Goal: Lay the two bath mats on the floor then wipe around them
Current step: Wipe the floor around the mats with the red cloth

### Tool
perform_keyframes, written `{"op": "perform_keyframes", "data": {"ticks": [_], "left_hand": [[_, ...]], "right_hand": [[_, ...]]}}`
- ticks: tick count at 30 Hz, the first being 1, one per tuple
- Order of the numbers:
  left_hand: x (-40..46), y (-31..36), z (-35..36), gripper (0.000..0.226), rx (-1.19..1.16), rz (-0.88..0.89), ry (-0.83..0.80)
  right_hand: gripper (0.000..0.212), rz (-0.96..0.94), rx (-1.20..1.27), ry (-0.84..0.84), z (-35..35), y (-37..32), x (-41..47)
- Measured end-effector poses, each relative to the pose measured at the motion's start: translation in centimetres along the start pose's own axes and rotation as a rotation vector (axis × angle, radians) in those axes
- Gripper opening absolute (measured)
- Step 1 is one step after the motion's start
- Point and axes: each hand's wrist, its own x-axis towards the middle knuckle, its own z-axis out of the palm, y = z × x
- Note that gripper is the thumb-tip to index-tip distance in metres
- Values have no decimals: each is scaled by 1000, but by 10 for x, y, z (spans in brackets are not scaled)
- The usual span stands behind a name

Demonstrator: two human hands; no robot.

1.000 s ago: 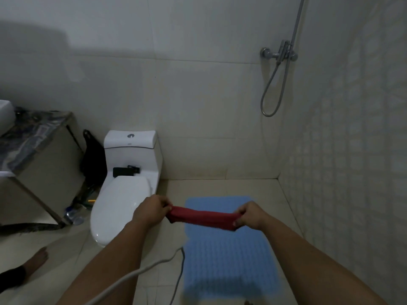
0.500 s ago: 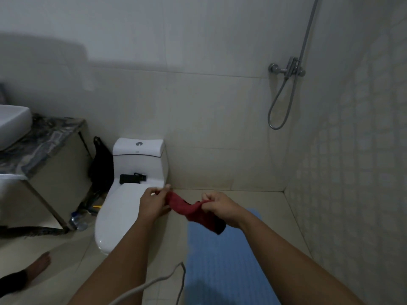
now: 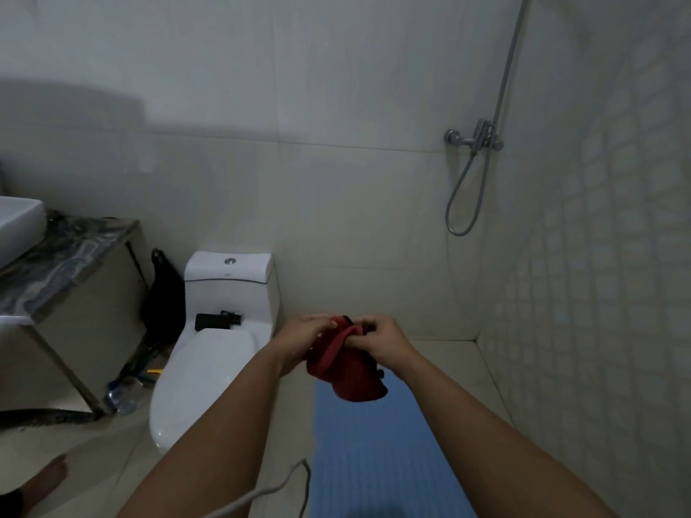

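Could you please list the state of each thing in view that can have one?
red cloth: bunched, held in the air by both hands
left hand: closed on the cloth
right hand: closed on the cloth
blue bath mat: laid flat on the floor
toilet: lid down
shower hose: hanging in a loop; no water visible

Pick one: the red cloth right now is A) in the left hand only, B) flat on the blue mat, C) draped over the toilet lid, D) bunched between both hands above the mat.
D: the red cloth hangs bunched from the left hand and the right hand, gripped together above the blue mat.
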Motion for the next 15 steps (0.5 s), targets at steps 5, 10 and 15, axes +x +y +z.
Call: {"op": "perform_keyframes", "data": {"ticks": [5, 10, 15], "left_hand": [[4, -2, 5, 31, -32, -46, 47], [4, -1, 14, 16, 77, -7, 51], [3, -10, 7, 9, 169, 197, 145]], "right_hand": [[21, 7, -21, -2, -10, 3, -2], [28, -36, -40, 9, -13, 5, -2], [29, -35, 67, 51, -20, 5, 1]]}}
